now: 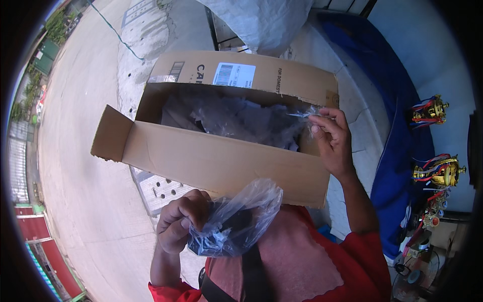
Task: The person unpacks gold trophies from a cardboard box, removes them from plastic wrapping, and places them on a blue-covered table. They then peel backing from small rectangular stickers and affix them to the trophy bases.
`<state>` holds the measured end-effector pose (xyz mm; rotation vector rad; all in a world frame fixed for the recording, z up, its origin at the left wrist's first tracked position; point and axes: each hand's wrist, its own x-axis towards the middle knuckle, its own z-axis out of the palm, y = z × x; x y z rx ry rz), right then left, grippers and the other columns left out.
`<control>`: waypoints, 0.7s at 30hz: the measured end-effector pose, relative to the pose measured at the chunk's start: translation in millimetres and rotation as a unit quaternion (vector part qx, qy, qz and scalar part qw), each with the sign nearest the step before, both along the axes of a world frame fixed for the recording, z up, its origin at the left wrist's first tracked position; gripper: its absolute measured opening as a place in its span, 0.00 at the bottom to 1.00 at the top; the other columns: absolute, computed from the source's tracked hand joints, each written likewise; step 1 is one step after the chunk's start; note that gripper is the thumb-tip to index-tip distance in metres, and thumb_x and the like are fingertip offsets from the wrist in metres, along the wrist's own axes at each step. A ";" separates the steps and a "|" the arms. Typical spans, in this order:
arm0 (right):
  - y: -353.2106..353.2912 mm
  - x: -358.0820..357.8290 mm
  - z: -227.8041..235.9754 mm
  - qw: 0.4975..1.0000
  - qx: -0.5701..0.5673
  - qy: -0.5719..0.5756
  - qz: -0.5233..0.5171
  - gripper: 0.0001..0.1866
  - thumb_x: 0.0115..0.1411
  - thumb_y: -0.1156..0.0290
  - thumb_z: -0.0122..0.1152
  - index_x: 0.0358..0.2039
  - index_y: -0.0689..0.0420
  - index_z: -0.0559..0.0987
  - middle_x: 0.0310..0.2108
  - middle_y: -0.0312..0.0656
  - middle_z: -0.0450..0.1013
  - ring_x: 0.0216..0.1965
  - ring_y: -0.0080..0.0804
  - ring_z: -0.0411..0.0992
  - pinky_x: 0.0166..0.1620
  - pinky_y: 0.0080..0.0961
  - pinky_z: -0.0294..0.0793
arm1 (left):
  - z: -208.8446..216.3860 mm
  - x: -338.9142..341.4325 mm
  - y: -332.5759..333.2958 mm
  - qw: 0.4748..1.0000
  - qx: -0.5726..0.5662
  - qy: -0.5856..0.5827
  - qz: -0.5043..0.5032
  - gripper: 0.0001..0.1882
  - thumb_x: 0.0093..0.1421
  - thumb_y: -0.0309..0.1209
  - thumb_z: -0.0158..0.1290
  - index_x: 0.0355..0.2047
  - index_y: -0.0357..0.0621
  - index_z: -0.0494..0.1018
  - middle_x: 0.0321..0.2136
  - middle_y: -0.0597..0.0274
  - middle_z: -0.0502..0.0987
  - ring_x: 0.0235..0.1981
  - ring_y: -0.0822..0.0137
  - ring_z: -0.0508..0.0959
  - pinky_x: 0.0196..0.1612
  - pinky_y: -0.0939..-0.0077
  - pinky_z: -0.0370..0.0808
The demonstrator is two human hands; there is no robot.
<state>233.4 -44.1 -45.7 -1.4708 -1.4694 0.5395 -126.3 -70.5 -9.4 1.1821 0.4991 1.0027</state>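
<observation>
A transparent plastic bag (236, 221) hangs from my left hand (182, 219), whose fingers are closed on its edge in front of my red shirt. Whether anything lies inside this bag I cannot tell. My right hand (332, 136) is raised at the right end of an open cardboard box (226, 158). Its thumb and fingers pinch a crumpled bit of thin plastic film (303, 114). Inside the box lie more plastic wrappings (236, 118), bunched and see-through, with greyish contents that are hard to make out.
The box's long flap stands up at the far side with a white label (234, 75); a side flap (111, 133) sticks out left. A white sack (261, 22) is beyond it. At right are a blue cloth (375, 95) and gold trophies (438, 171) with ribbons. Concrete ground (85, 151) stretches left.
</observation>
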 end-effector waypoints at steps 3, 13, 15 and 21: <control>1.2 3.2 -11.8 0.974 0.089 -0.202 -0.044 0.10 0.64 0.78 0.59 0.44 0.65 0.82 0.48 0.48 0.72 0.45 0.37 0.76 0.44 0.30 0.79 | -0.1 -2.0 0.8 1.000 0.003 0.006 0.003 0.10 0.64 0.36 0.49 0.26 0.48 0.72 0.24 0.66 0.72 0.30 0.67 0.67 0.47 0.65 0.62; 8.0 0.0 -40.5 0.970 -0.197 0.054 0.131 0.09 0.64 0.78 0.59 0.44 0.63 0.81 0.37 0.44 0.80 0.36 0.28 0.77 0.42 0.27 0.76 | -6.6 -2.1 0.9 1.000 0.030 -0.002 0.009 0.12 0.64 0.37 0.50 0.27 0.45 0.74 0.25 0.65 0.72 0.29 0.68 0.67 0.41 0.70 0.62; 9.3 -0.7 -42.9 0.979 -0.157 0.062 0.116 0.10 0.63 0.78 0.60 0.45 0.63 0.81 0.37 0.42 0.80 0.34 0.25 0.77 0.40 0.25 0.76 | -7.3 -2.8 -1.4 0.999 0.039 -0.005 0.011 0.12 0.64 0.37 0.50 0.27 0.44 0.74 0.26 0.64 0.72 0.29 0.68 0.67 0.41 0.69 0.62; 17.4 1.6 -40.9 0.928 -0.282 0.163 0.181 0.17 0.58 0.78 0.69 0.48 0.63 0.81 0.32 0.35 0.73 0.33 0.17 0.73 0.39 0.19 0.75 | -7.8 -3.6 -3.5 0.998 0.058 0.003 0.020 0.12 0.63 0.36 0.51 0.27 0.42 0.73 0.26 0.62 0.71 0.30 0.66 0.67 0.41 0.69 0.63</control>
